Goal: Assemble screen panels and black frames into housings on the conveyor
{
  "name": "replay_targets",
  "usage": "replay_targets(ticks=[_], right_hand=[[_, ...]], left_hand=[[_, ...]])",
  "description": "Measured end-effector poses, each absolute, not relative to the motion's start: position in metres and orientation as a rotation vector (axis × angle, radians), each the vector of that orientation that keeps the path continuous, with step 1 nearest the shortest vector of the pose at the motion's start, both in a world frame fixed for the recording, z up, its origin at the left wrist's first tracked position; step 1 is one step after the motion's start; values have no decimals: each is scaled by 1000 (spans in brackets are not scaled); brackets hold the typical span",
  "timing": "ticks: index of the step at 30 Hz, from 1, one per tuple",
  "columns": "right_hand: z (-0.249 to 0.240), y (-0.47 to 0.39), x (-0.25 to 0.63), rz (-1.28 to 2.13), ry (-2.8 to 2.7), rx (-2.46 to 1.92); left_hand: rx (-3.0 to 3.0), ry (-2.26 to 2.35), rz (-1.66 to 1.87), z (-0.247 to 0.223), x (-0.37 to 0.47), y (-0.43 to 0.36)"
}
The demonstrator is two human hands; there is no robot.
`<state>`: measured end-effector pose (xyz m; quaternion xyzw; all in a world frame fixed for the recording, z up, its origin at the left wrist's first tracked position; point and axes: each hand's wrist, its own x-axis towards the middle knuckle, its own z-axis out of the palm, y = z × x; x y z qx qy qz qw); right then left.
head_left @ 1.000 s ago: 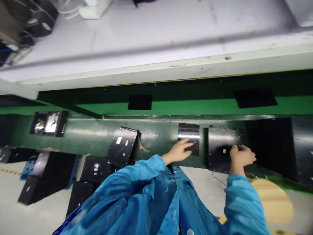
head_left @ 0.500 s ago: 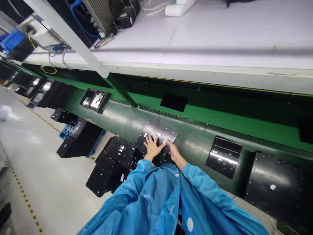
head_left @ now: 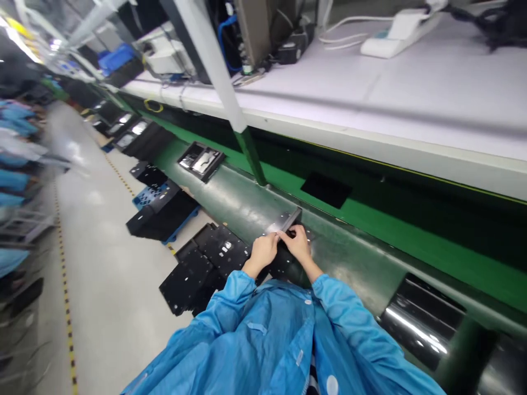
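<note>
Pale factory floor point(head_left: 94, 241) at far left; next, overlapping black punched metal plates point(head_left: 224, 249) beside long green counter point(head_left: 349, 269). On the counter, left hand point(head_left: 263, 252) at near end of black metal panel with narrow raised grey edge point(head_left: 291, 220); fingers partly hidden, grasp indeterminable. Edge's long axis slanting away and rightward, just beyond the fingers. Right hand point(head_left: 300, 247) nearer the far end, fingers curled against its right side, firmness unclear. Farther right, glossy black curved sheet point(head_left: 424, 321).
</note>
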<state>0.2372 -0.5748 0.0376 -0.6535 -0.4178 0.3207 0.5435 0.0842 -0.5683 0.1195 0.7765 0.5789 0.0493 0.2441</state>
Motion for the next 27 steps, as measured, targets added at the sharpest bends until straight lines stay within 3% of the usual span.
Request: replay_targets(ticks=[10, 17, 22, 27], right_hand=[[23, -522, 196, 595, -926, -1556], [37, -543, 189, 792, -930, -1437], [28, -588, 260, 798, -838, -1424], [4, -652, 371, 841, -259, -1503]], left_hand=[[1936, 1858, 148, 118, 78, -535], [1777, 2023, 130, 92, 41, -489], [1811, 1950, 134, 49, 32, -466], [1864, 1908, -5, 17, 38, -456]])
